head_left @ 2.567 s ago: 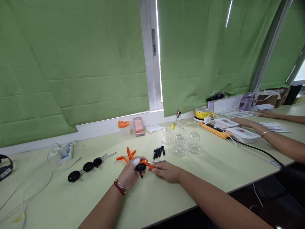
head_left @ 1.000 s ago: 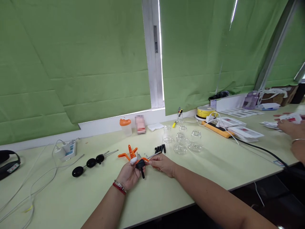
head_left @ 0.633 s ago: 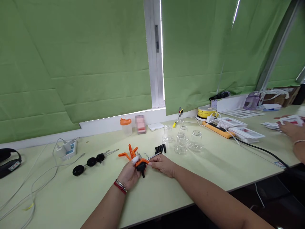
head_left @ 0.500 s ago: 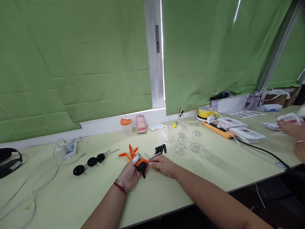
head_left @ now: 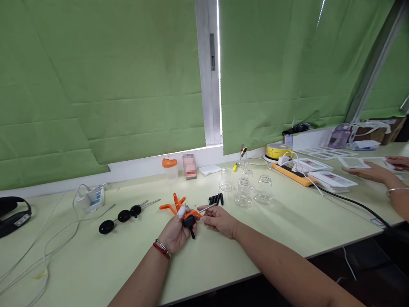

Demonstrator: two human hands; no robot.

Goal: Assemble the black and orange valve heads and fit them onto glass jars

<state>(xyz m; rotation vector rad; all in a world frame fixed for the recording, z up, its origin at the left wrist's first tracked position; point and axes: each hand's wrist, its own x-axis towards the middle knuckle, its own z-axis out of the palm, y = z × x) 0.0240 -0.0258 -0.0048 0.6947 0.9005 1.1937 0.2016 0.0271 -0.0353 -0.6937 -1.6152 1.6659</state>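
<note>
My left hand [head_left: 175, 233] is closed around a black rounded part [head_left: 189, 221] with a short stem pointing down. Against this part sits an orange piece [head_left: 192, 214]. A white wrap covers the left thumb. My right hand [head_left: 220, 221] pinches at the right end of the orange piece, its fingertips partly hidden. A thin metal rod [head_left: 207, 208] slants up from there over the right fingers. Just behind my left hand lie orange branched pieces [head_left: 174, 204]. Several short black tubes [head_left: 216, 198] lie beyond my right hand.
Black discs with metal shafts [head_left: 124, 215] lie left, near a white power strip [head_left: 96, 199] and cables. Several clear glass jars [head_left: 243, 194] stand right of centre. An orange-lidded cup [head_left: 170, 168] stands at the back. At far right, a co-worker's hands [head_left: 372, 172] hold white frames.
My hands stay almost in place; the black part and orange piece have tilted slightly between them. The co-worker's hands have moved left and spread white frames apart.
</note>
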